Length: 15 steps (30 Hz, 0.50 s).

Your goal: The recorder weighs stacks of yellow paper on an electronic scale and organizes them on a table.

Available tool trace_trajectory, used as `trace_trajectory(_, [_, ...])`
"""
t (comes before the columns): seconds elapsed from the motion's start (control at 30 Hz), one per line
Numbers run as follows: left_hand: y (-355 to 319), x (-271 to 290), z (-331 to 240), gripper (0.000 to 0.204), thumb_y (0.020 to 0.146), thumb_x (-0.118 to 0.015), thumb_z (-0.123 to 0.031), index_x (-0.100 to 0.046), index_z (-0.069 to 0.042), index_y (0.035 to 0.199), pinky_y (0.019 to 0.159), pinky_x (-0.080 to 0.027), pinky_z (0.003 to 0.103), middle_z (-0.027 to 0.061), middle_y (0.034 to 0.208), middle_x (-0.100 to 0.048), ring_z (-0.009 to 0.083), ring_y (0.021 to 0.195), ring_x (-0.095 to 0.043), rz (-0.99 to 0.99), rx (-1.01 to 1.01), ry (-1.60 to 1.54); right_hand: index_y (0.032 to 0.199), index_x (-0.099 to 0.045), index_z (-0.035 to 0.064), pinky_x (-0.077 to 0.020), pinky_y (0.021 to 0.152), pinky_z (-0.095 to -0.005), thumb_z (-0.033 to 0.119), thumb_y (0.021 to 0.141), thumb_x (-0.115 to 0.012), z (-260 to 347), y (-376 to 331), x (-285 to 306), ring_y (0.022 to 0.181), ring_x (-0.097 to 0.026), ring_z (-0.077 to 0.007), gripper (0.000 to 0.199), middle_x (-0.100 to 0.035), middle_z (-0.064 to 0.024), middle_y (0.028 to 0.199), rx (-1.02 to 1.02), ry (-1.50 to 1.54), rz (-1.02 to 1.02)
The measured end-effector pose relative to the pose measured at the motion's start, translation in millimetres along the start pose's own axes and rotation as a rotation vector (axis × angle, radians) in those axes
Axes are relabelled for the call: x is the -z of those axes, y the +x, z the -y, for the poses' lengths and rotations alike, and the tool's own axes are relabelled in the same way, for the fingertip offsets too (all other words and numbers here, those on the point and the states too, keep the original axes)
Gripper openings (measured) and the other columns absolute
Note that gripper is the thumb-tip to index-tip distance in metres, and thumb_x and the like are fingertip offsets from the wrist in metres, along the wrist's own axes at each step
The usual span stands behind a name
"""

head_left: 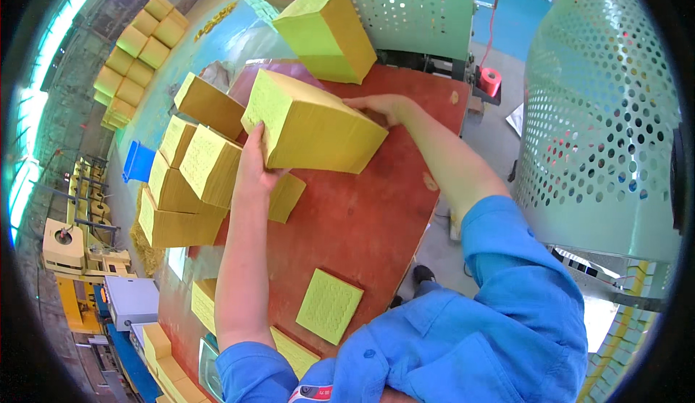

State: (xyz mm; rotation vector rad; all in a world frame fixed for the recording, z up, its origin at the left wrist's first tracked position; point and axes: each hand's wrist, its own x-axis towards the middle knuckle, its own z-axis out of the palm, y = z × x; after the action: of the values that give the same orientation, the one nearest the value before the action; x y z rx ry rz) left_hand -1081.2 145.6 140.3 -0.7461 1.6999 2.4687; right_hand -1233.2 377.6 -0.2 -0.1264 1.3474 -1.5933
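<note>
A thick block of stacked yellow paper sheets (318, 128) is held tilted above the red tabletop (347, 222). My left hand (257, 162) grips its left end, with the thumb on the embossed face and the fingers partly hidden below. At the far right end, my right hand (382, 107) is closed round the edge, its fingertips hidden behind the block. More yellow blocks (210, 164) lie stacked and leaning left of my left hand. Another yellow block (326, 34) stands upright just beyond the held one. A thin embossed yellow pad (330, 306) lies flat near my body.
Perforated green metal guards stand at the back (405, 12) and right (601, 113). A red spool (489, 81) sits at the table's far right corner. Beyond the left edge are a blue bin (138, 162), piled yellow blocks (137, 63) and a machine (69, 247).
</note>
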Motion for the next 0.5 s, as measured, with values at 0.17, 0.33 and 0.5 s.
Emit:
trace_trajectory(0.17, [13,-20,-8,0.051,0.097,-0.046,-0.041,-0.040,-0.014,0.140,0.097,-0.039,0.066,0.0105,0.134,-0.053,0.0327,0.122,-0.053,0.109,0.093,0.012,0.133,-0.055,0.0096,-0.0504,0.091,-0.0447,0.066,0.081,-0.060,28,-26,15,0.112,-0.062,-0.0286,0.078,-0.062,-0.0134,0.126,-0.087,-0.566,-0.237])
trace_trajectory(0.33, [2,-31,-16,0.063,0.093,-0.049,-0.049,-0.037,-0.014,0.143,0.103,-0.029,0.071,0.0141,0.141,-0.046,0.0386,0.130,-0.043,0.160,0.150,0.062,0.121,-0.055,0.0016,-0.0470,0.089,-0.0404,0.025,0.083,-0.066,-65,-29,-45,0.106,-0.057,-0.0343,0.046,-0.060,-0.0169,0.112,0.865,-0.402,-1.252])
trace_trajectory(0.5, [18,-44,-11,0.066,0.091,-0.048,-0.055,-0.038,-0.018,0.144,0.103,-0.027,0.071,0.0099,0.143,-0.047,0.0374,0.132,-0.042,0.253,0.180,0.102,0.122,-0.047,-0.0014,-0.0474,0.085,-0.0424,0.014,0.081,-0.069,-96,-61,-113,0.098,-0.056,-0.0356,0.049,-0.054,-0.0207,0.112,0.731,-0.459,-0.973])
